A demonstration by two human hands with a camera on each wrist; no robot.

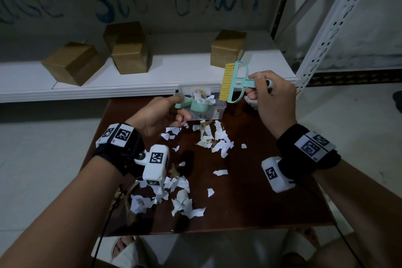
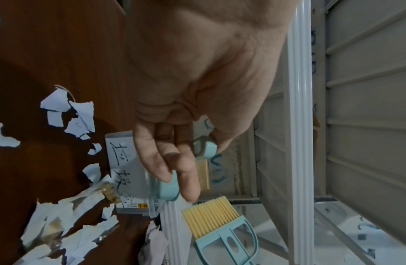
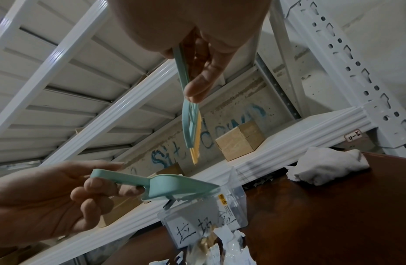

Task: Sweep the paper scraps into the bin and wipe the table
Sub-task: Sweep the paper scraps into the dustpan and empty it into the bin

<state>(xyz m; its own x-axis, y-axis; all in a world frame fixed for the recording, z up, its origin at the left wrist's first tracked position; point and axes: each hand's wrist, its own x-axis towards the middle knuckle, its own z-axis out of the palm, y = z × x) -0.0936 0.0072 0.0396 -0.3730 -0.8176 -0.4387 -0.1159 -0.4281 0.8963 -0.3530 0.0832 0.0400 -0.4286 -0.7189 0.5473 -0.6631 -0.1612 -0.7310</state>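
Observation:
My left hand [image 1: 180, 107] grips the handle of a mint-green dustpan [image 1: 195, 104], held tilted over the clear plastic bin [image 1: 210, 115] at the far edge of the brown table [image 1: 261, 202]. White scraps show at the pan's mouth and in the bin. My right hand [image 1: 253, 88] grips a mint brush [image 1: 236, 81] by its handle, yellow bristles pointing left, just right of the pan and above the bin. Torn paper scraps [image 1: 217, 139] lie scattered over the table's middle and left. The right wrist view shows the dustpan [image 3: 174, 186] over the labelled bin [image 3: 208, 218].
A crumpled white cloth [image 3: 326, 165] lies on the table's far right corner. A white shelf [image 1: 130, 85] with cardboard boxes [image 1: 130, 52] runs close behind the bin. A perforated shelf post [image 1: 322, 35] stands at the right. Slippered feet [image 1: 126, 250] show below the near edge.

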